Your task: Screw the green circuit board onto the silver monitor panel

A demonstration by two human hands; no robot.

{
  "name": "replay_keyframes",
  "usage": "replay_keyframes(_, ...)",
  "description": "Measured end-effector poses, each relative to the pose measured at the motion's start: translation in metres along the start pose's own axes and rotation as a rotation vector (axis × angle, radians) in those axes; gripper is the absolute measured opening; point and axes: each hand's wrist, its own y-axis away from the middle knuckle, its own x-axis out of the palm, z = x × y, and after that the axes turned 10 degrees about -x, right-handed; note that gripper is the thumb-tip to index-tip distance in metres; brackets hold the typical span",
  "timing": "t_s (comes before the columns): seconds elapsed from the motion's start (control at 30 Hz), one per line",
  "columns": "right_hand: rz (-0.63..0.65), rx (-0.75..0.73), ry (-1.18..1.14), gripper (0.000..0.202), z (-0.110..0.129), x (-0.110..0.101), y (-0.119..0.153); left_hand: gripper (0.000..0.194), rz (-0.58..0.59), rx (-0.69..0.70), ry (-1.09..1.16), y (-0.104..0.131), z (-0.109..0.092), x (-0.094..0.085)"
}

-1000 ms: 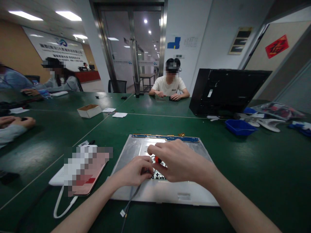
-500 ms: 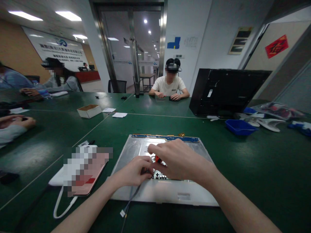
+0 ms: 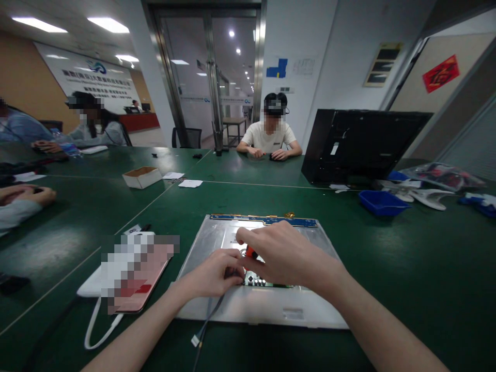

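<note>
A flat silver display panel [image 3: 267, 310] lies on the table in front of me, with a blue circuit strip [image 3: 271, 221] along its far edge. My right hand [image 3: 284, 253] is closed round a red-and-black screwdriver handle [image 3: 251, 252] held over the panel's middle; its tip is hidden by my fingers. Partly under that hand shows a green circuit board [image 3: 259, 280]. At the board's left side my left hand [image 3: 219, 272] is closed in a pinch, touching or close to the right fingers; what it holds is hidden. Dark cables [image 3: 209, 315] run from beneath it to a white connector [image 3: 195, 340].
A white power bank [image 3: 93, 276] and a pink phone [image 3: 151, 279] lie left of the panel. A blue tray [image 3: 382, 202] and a black monitor [image 3: 368, 147] stand to the right, an open box [image 3: 142, 177] further back. Co-workers sit opposite and at left.
My right hand and the screwdriver handle have turned very slightly, showing a little more of the circuit board. My left hand stays in place.
</note>
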Motion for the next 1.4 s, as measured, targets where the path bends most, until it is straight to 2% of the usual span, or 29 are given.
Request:
replay_keyframes(0.2,0.03,-0.064,-0.05,0.011,0.0023,-0.0053,0.0026,0.006,-0.002,0.024,0.021,-0.0006,0.0012,0.002)
replay_keyframes(0.63,-0.009,-0.01,-0.001,0.012,-0.0001,0.0014,0.0006,0.011,0.016,0.01,0.017,-0.0004,0.0,0.0)
replay_keyframes(0.97,0.029,-0.074,-0.087,0.011,0.002,-0.0059,0.0022,0.004,-0.004,0.015,0.012,-0.0006,0.0004,0.0005)
replay_keyframes(1.1,0.016,-0.038,-0.058,0.007,0.0016,-0.0023,0.0005,0.007,0.017,0.018,0.038,-0.0002,-0.0007,-0.0006)
replay_keyframes(1.23,0.0,0.002,-0.015,0.012,0.0,0.0021,-0.0008,0.009,0.037,-0.005,0.048,-0.0001,-0.0023,-0.0017)
replay_keyframes(1.4,-0.003,-0.031,-0.038,0.009,0.0004,-0.0007,0.0003,0.008,0.025,0.0,0.043,-0.0005,0.0004,0.0004)
